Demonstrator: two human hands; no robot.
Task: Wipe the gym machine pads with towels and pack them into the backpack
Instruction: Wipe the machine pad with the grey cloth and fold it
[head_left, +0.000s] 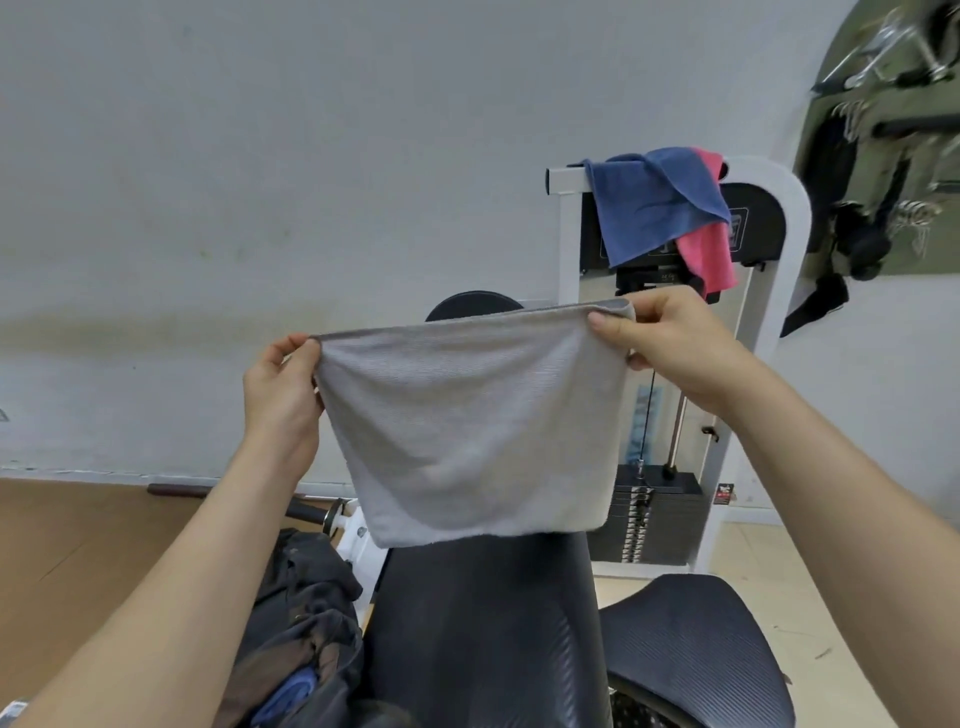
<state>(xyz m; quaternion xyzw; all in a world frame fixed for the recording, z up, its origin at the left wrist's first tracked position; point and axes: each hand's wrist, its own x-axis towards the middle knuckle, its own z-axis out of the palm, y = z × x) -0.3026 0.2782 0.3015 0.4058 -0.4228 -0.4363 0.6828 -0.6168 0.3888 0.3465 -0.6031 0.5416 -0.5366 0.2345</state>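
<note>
A grey towel (467, 421), folded double, hangs stretched between my hands above the long black machine pad (483, 634). My left hand (283, 384) pinches its upper left corner and my right hand (670, 343) pinches its upper right corner. A blue towel (649, 208) and a pink towel (709, 254) are draped over the top of the white machine frame (569, 244) behind. The dark backpack (301, 623) sits open on the floor left of the pad, with something blue inside.
A second black pad (691, 639) lies to the right of the long one. The weight stack (649, 514) stands behind it. Metal handles and straps hang on a green wall panel (883, 135) at the upper right. Wooden floor lies to the left.
</note>
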